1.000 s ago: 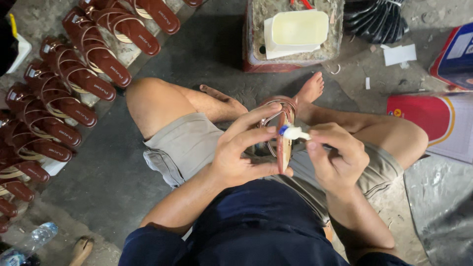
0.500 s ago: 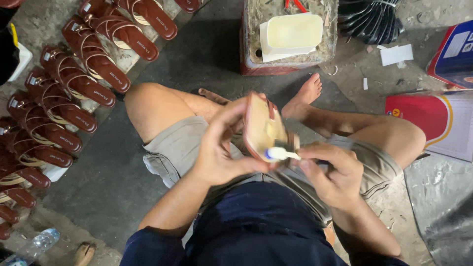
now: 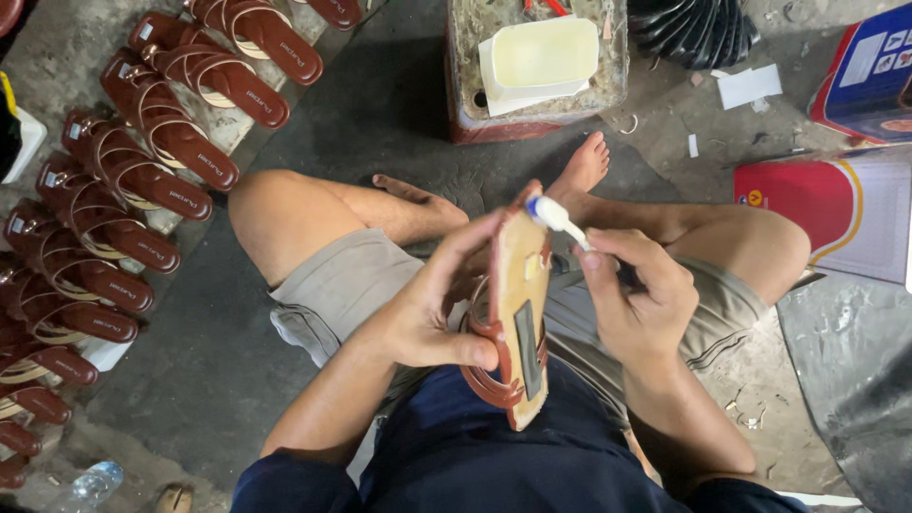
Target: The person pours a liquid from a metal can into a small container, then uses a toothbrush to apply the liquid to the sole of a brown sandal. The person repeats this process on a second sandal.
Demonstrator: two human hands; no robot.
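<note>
Left hand: the left hand (image 3: 427, 318) is closed around a sandal (image 3: 518, 313), thumb along its near edge and fingers spread across the far side, holding it up above the lap.
Sandal: it is turned so the pale tan underside faces the camera, toe end pointing away from the person; brown straps curl out at its lower left edge, and a dark rectangular patch sits on the lower half of the sole.
Right hand: the right hand (image 3: 636, 304) is curled tightly around a small brush (image 3: 556, 218), gripping the handle so that only the front part sticks out.
Brush: its white head with a blue collar touches the top end of the upturned sole.
Person: seated on the floor (image 3: 190, 380) with knees apart and bare feet forward, wearing beige shorts and a dark blue top.
Row of sandals: many finished brown sandals (image 3: 142, 180) lie side by side along the left, well apart from the hands.
Container: a pale yellow open tub (image 3: 541, 57) rests on a stained block (image 3: 461, 104) just beyond the feet.
Boxes: a red box (image 3: 836, 218) and a blue box (image 3: 869, 76) lie at the right.
</note>
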